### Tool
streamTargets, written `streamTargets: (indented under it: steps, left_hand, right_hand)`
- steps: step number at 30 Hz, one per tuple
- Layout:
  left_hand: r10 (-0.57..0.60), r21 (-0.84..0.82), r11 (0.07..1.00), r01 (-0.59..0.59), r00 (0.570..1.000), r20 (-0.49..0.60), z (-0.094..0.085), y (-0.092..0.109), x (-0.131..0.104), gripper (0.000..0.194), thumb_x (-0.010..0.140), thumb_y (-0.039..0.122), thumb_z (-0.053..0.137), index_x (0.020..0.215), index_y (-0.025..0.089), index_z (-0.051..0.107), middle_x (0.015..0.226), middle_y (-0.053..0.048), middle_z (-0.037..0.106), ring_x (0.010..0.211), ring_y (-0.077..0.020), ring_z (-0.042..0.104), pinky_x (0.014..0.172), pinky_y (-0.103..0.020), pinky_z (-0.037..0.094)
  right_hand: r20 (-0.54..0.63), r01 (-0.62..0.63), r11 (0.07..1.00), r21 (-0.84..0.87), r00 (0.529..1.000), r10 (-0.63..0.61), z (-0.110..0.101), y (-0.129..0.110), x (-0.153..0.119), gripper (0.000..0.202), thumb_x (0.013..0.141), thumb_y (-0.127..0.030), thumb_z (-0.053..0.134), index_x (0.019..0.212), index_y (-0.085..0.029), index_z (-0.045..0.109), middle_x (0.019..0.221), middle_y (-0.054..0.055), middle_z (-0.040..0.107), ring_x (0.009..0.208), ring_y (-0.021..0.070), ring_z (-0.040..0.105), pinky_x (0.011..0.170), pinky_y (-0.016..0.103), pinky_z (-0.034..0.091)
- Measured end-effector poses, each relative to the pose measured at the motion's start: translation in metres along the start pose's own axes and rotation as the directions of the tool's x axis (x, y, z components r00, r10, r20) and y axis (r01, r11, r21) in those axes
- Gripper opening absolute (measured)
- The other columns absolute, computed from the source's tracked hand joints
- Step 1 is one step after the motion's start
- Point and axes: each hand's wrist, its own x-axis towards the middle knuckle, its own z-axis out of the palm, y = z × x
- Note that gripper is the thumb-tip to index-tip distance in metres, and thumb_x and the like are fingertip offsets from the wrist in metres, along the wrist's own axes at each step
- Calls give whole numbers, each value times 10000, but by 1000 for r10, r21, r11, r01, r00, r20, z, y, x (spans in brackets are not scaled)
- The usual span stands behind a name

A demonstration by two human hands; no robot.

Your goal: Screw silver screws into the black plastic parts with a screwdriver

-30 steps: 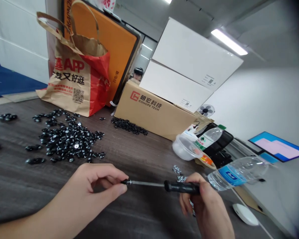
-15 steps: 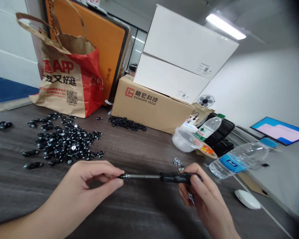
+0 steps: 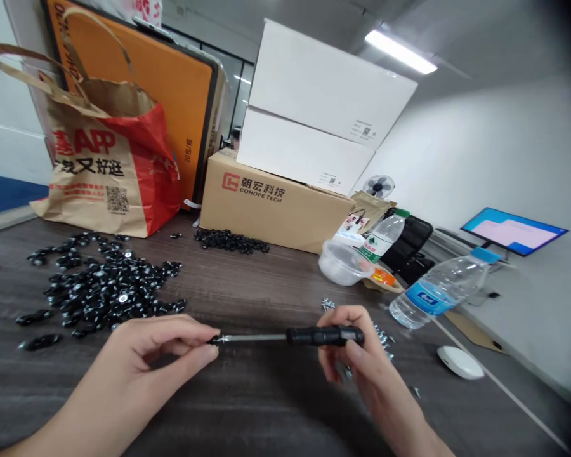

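In the head view, the left hand (image 3: 155, 365) is pinching, with the thumb and pointing finger nearly meeting and a small black piece (image 3: 214, 341) sticking out between their tips. The right hand (image 3: 368, 365) is curling its fingers and thumb around the black handle of a screwdriver (image 3: 261, 337), so it is holding on and leaving only a little room inside. The screwdriver is lying flat in the air between the two hands, and its thin metal rod is pointing at the black piece. A tiny silver bit (image 3: 224, 339) is shining where they are meeting, but it is too small to tell its shape. Some silver screws (image 3: 328, 304) are lying just past the right hand, and more are peeking out around its fingers; I cannot tell if the hand is touching those. On the dark surface (image 3: 266, 412), a big pile of black and silver pieces (image 3: 107, 285) is sitting beyond the left hand. A smaller black pile (image 3: 231, 241) is resting by the brown box (image 3: 276, 209). A bottle with a blue cap (image 3: 440, 292) is standing past the right hand, near a white, rounded thing (image 3: 460, 362).
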Motion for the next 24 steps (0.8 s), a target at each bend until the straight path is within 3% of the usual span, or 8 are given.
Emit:
streamTargets:
  steps: [5,10,13,18,22,24]
  left_hand:
    - [36,33,999,-35,999,-19,0,1,0,72,738,311,754,762,314,822,676,36,808,577,-159,757,557,-146,569]
    - [75,75,995,-71,996,-45,-2,2,0,73,721,299,769,748,334,827,660,49,806,564,-151,756,565,-133,569]
    - [113,96,990,-107,992,-59,-3,4,1,68,698,299,786,732,341,827,698,47,816,594,-158,765,586,-135,578]
    - [18,47,999,-17,999,-28,-1,3,1,63,719,313,766,739,319,825,659,34,806,549,-153,751,515,-126,558]
    - [33,36,999,-32,999,-41,-1,4,1,59,711,316,769,731,311,824,689,28,814,568,-155,758,544,-128,567]
    - [29,39,999,-27,999,-37,-1,4,1,58,718,322,765,727,311,821,682,30,811,563,-155,756,538,-130,565]
  right_hand:
    - [-66,30,998,-51,997,-33,2,0,0,357,969,-568,502,829,-239,481,567,-67,434,497,118,358,473,247,266]
    - [2,1,998,-60,1000,-1,2,-1,2,343,960,-594,496,904,-256,493,678,-47,515,580,137,444,523,251,338]
    - [-69,3,991,-132,998,-12,2,0,2,446,973,-604,460,728,-234,418,524,-78,396,458,107,337,444,240,237]
    - [32,-15,999,-36,999,16,3,0,0,347,965,-605,470,937,-260,471,737,-46,527,608,132,459,541,246,351]
    - [-29,2,994,-107,1000,-5,3,0,0,388,988,-577,456,800,-238,434,571,-81,396,508,111,332,483,239,261]
    - [20,4,995,-99,1000,-2,3,0,-1,373,981,-597,452,858,-245,448,608,-74,436,530,115,369,506,243,289]
